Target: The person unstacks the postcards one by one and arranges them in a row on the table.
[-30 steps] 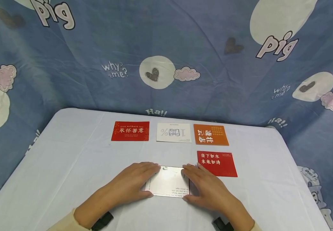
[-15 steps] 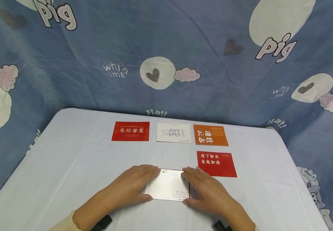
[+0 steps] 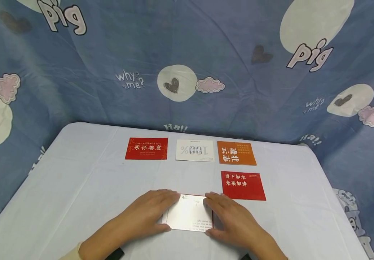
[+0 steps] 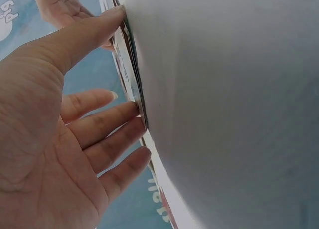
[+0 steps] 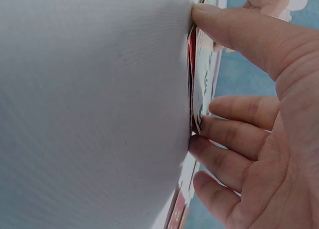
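A small stack of cards (image 3: 188, 213) lies on the white table in front of me, its top card pale and shiny with small print. My left hand (image 3: 151, 213) grips its left end, thumb at the near corner and fingers at the far one. On the opposite end my right hand (image 3: 235, 220) holds it the same way. In the left wrist view, several thin layers show along the edge of the stack (image 4: 130, 64) between thumb and fingers. A red layer shows in the stack (image 5: 192, 55) in the right wrist view, with small gaps between cards.
Along the back lie a red card (image 3: 146, 148), a white card (image 3: 194, 150) and an orange card (image 3: 237, 153). Another red card (image 3: 243, 185) lies just beyond my right hand. A blue printed cloth (image 3: 187, 47) hangs behind the white table (image 3: 76, 180).
Both hands and the stack between them have moved a little nearer to me. The other cards have stayed in place.
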A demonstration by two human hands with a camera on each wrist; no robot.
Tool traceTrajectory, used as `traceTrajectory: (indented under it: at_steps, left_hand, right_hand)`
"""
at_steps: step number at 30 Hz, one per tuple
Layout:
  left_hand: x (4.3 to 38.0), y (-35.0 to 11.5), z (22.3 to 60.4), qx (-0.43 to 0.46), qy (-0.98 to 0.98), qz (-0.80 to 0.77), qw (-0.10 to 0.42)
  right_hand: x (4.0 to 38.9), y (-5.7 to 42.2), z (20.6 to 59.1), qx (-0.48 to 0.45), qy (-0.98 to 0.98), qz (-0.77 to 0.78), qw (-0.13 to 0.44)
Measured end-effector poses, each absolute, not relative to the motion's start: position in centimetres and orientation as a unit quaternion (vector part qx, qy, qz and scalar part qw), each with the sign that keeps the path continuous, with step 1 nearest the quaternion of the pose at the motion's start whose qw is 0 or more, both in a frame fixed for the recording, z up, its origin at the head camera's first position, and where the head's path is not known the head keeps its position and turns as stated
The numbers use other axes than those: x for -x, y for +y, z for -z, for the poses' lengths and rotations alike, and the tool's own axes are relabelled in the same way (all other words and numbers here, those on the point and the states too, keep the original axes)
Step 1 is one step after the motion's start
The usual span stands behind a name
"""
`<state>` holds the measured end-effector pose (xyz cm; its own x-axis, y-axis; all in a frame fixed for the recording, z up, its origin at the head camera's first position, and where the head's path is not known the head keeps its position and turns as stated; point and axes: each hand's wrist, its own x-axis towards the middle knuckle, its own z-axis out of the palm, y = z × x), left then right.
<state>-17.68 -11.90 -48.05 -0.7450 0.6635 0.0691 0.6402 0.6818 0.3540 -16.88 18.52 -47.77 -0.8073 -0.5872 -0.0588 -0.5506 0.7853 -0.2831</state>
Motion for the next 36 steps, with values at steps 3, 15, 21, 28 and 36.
traceTrajectory:
  at_steps: [3, 15, 21, 28, 36]
  left_hand:
    - [17.6, -11.9, 48.2, -0.362, 0.915, -0.178, 0.019]
    - [17.8, -11.9, 47.8, -0.359, 0.914, -0.188, 0.037]
    - [18.4, -12.0, 47.1, -0.371, 0.909, -0.189, 0.021]
    - [19.0, -12.1, 46.5, -0.372, 0.909, -0.187, 0.014]
    - [19.8, -12.0, 46.1, -0.368, 0.914, -0.173, 0.019]
  right_hand:
    - [16.8, 18.5, 47.8, 0.303, 0.942, 0.126, 0.069]
    - [16.9, 18.7, 47.6, 0.297, 0.943, 0.127, 0.079]
    - [17.1, 18.8, 47.0, 0.295, 0.944, 0.131, 0.07]
    - [17.6, 18.9, 46.4, 0.306, 0.942, 0.131, 0.049]
    - [18.6, 18.9, 45.7, 0.323, 0.939, 0.12, 0.025]
